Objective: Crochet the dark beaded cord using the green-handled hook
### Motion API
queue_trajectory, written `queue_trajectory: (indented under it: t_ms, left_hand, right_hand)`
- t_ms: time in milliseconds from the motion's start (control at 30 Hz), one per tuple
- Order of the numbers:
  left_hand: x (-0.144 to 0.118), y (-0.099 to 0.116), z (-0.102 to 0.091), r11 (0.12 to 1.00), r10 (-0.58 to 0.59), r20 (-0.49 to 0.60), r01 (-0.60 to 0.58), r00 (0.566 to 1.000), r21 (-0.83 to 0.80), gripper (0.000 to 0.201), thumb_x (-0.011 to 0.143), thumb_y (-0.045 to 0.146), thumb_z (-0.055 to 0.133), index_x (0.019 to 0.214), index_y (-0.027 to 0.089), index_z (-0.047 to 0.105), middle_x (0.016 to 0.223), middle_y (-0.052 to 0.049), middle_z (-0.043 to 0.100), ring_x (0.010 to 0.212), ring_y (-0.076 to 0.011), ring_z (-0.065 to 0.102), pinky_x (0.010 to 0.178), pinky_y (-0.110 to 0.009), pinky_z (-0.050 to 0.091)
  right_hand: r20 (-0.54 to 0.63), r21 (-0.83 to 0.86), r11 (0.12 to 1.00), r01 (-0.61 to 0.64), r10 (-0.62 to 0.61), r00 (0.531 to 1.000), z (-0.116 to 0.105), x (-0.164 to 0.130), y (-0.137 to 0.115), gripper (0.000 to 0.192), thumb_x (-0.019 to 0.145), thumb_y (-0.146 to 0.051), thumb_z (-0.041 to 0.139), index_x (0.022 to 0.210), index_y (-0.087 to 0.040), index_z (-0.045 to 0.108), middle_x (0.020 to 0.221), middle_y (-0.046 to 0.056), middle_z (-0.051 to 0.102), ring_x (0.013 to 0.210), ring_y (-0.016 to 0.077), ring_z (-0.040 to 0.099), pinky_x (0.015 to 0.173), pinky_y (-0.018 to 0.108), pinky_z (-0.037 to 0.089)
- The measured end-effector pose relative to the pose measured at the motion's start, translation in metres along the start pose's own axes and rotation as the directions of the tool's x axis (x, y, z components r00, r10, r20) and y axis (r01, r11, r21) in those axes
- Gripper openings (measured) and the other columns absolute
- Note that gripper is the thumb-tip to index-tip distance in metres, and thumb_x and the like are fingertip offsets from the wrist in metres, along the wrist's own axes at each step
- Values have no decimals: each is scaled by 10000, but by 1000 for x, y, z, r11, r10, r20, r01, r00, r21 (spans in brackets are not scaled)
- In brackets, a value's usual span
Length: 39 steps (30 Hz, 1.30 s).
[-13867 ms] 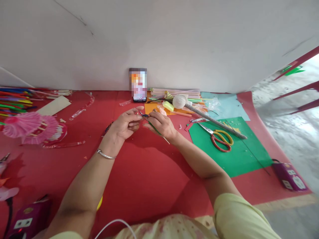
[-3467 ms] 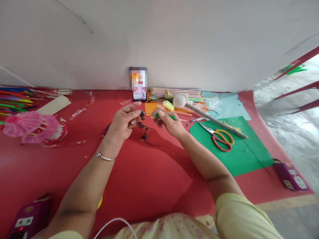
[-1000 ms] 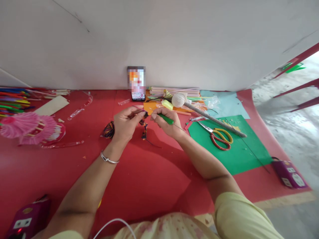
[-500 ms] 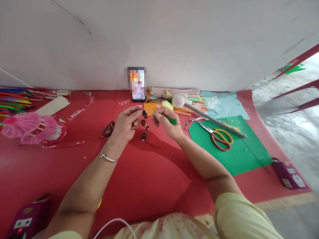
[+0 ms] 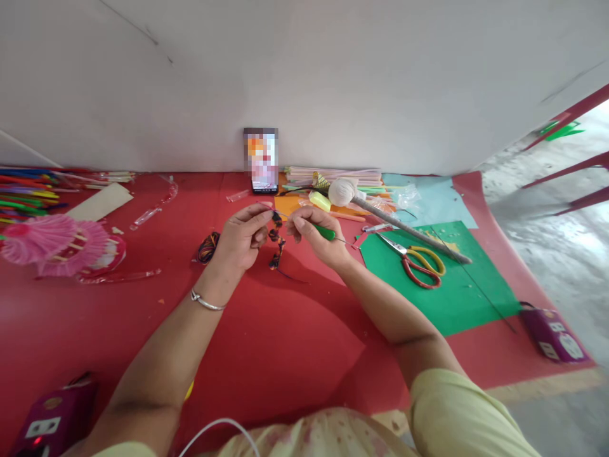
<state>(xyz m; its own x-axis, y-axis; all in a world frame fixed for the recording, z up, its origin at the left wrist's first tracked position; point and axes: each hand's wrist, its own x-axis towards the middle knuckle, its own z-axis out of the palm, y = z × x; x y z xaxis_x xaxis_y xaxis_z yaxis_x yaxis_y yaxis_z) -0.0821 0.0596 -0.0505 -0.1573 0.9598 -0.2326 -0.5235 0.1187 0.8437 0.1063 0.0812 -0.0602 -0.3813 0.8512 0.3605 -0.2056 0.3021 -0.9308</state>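
Note:
Between finger and thumb, my left hand [image 5: 246, 233] pinches the top of a dark, multicoloured crocheted strip [image 5: 276, 244], which hangs down and ends in a loose tail. My right hand [image 5: 318, 233] is closed around a crochet hook [image 5: 326, 232] with a green handle. The hook's thin metal shaft points at the top of the strip, close to my left fingertips; whether its tip is inside a loop is too small to tell. Left of my left hand lies a small bundle of multicoloured yarn [image 5: 208, 247] on the red tabletop [image 5: 285, 343].
A phone [image 5: 261, 162] leans on the wall. To the right, scissors [image 5: 419, 263] and a grey stick with a white ball [image 5: 343, 192] lie across a green sheet [image 5: 469, 298]. A pink pleated paper piece [image 5: 66, 244] is at left. Purple boxes [image 5: 554, 333] stand near the edges.
My right hand and the crochet hook have shifted very slightly, the hook tilting a little. My left hand and the hanging strip stay nearly where they were.

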Motion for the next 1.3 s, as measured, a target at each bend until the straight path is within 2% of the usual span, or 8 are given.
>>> queue_trajectory:
  t_ms: [300, 533, 733, 867, 1000, 1133, 1300]
  left_hand:
    - [0, -1, 0, 999, 37, 3, -37, 999, 4, 332, 557, 234, 994, 829, 191, 808, 560, 71, 583, 423, -28, 420, 388, -155, 203]
    - [-1, -1, 1, 999, 38, -17, -38, 999, 3, 367, 520, 242, 1014, 823, 183, 816, 612, 51, 657, 419, -25, 438, 382, -160, 224]
    - [-1, -2, 0, 1000, 28, -17, -28, 999, 13, 347, 532, 239, 1001, 823, 181, 820, 629, 31, 687, 416, -29, 436, 387, -164, 225]
    - [-2, -1, 0, 1000, -10, -5, 10, 1000, 13, 311, 550, 221, 978, 815, 181, 819, 624, 26, 680, 421, -33, 431, 398, -170, 228]
    - [-4, 2, 3, 999, -25, 3, 25, 1000, 30, 268, 571, 198, 944, 810, 188, 825, 572, 35, 635, 411, -44, 409, 399, -183, 209]
    - [-6, 5, 5, 1000, -19, 23, 19, 1000, 10, 258, 569, 192, 937, 806, 196, 836, 509, 60, 566, 405, -41, 380, 400, -180, 196]
    - [-5, 6, 4, 999, 4, -6, -4, 1000, -45, 318, 532, 171, 957, 826, 205, 840, 542, 69, 595, 405, -26, 377, 395, -171, 187]
  right_hand:
    - [18, -36, 999, 20, -19, 1000, 0, 0, 1, 343, 1079, -527, 694, 990, -203, 767, 882, 29, 732, 759, 139, 626, 706, 308, 534]
    - [42, -50, 997, 64, -62, 997, -2, 0, 5, 274, 1091, -462, 699, 1019, -214, 792, 920, 42, 730, 815, 147, 648, 714, 301, 556]
    - [45, -23, 999, 29, -28, 999, -1, -1, 9, 287, 1067, -499, 724, 1042, -227, 810, 937, 45, 741, 838, 160, 678, 694, 299, 581]
    - [15, 40, 999, 15, -15, 1000, 1, 0, 10, 294, 1054, -509, 739, 1028, -228, 824, 943, 42, 777, 809, 149, 699, 688, 291, 595]
    - [-67, 74, 997, -5, 10, 998, 6, 0, 12, 357, 1016, -582, 763, 996, -231, 822, 941, 42, 806, 783, 149, 711, 700, 304, 614]
    - [-134, 125, 992, 11, 6, 991, 10, 0, 13, 294, 1016, -537, 781, 995, -248, 832, 967, 40, 818, 822, 153, 733, 712, 301, 611]
    - [-104, 157, 986, -49, 66, 992, 5, 3, 10, 333, 942, -562, 851, 911, -231, 829, 885, 39, 814, 730, 145, 692, 643, 293, 574]
